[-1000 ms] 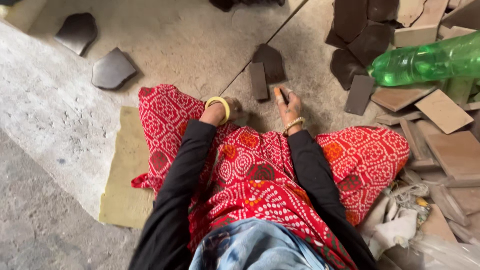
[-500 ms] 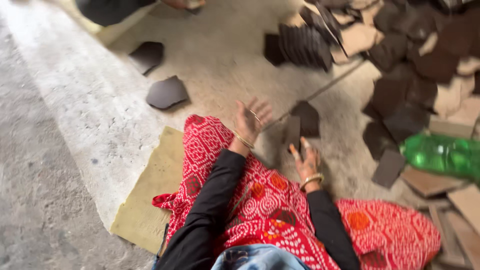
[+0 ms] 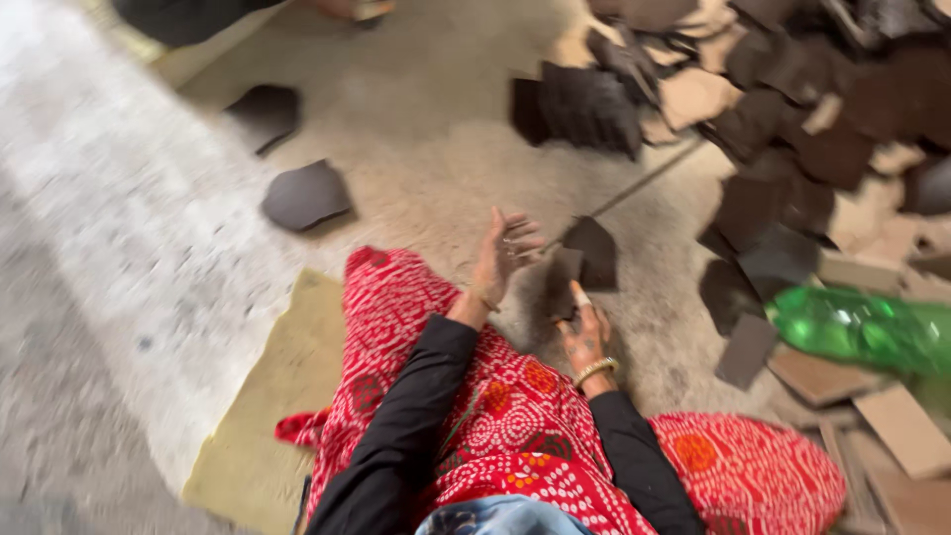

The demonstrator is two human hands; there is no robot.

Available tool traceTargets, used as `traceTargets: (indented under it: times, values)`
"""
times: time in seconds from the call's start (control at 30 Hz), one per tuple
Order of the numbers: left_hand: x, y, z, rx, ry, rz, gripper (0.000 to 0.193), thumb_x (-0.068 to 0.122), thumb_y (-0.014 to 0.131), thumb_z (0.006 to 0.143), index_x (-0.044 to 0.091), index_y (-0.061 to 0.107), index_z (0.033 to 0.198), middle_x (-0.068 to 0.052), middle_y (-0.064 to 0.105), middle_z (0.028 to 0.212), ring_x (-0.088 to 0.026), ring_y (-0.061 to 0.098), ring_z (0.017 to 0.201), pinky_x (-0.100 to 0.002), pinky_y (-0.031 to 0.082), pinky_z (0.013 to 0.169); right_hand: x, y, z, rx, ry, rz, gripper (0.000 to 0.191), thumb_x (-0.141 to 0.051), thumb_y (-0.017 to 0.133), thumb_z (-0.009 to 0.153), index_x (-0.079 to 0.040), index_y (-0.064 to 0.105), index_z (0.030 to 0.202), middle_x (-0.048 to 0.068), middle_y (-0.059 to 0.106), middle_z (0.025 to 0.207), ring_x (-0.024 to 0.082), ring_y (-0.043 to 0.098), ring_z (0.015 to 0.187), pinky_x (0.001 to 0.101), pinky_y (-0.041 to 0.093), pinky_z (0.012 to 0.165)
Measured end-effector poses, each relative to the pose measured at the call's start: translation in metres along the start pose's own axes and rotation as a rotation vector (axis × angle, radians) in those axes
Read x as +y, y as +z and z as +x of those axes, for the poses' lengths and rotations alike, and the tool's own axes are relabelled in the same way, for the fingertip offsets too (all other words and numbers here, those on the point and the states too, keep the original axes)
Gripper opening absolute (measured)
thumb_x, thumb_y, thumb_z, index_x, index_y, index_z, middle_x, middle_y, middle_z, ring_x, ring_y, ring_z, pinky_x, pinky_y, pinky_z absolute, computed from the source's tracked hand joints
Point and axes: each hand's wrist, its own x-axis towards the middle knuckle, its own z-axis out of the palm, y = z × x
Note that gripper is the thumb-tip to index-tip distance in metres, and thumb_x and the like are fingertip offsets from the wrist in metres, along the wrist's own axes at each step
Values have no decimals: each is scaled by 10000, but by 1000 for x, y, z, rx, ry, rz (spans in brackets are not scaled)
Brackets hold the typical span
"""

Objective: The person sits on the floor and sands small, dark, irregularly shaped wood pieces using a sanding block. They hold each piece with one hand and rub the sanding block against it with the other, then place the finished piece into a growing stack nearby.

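Dusty concrete floor (image 3: 416,149), dark scattered tiles (image 3: 589,104), yellow mat (image 3: 267,416)

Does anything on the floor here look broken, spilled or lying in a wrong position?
Yes. A green plastic bottle lies on its side among the dark and tan tiles at the right, which are heaped in disorder. Two dark pieces lie apart at the upper left; the nearer one has uneven, chipped-looking edges.

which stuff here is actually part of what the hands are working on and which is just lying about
In hand:
right hand on dark flat piece
left hand raised, empty

Lying about:
green plastic bottle
pile of dark and tan pieces
yellow mat
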Motion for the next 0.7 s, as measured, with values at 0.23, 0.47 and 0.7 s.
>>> traceTargets:
  times: [0.23, 0.47, 0.7]
  values:
    - [-15, -19, -4, -73, 479, 1358, 600, 175, 808, 824, 128, 596, 1384, -153, 684, 1166, -328, 657, 1061, -422, 545, 870, 1, 17, -3, -62, 247, 632, 742, -32, 823, 778, -181, 584, 1465, 9, 665, 951, 117, 617, 784, 292, 569, 737]
    - [-9, -32, 6, -149, -15, 954, 352, 107, 797, 872, -9, 624, 1155, -94, 717, 922, -263, 714, 802, -380, 561, 664, -8, 14, -1, -94, 260, 749, 525, -110, 847, 904, -43, 695, 1401, 20, 683, 972, 100, 593, 807, 284, 538, 742]
    - [8, -21, -16, 80, -266, 162, 181, 58, 716, 916, 40, 648, 1082, -84, 734, 947, -248, 755, 754, -395, 655, 680, -23, -22, 3, -87, 353, 1325, 537, -270, 783, 848, -95, 636, 1334, -1, 745, 1127, 77, 704, 928, 260, 581, 777]
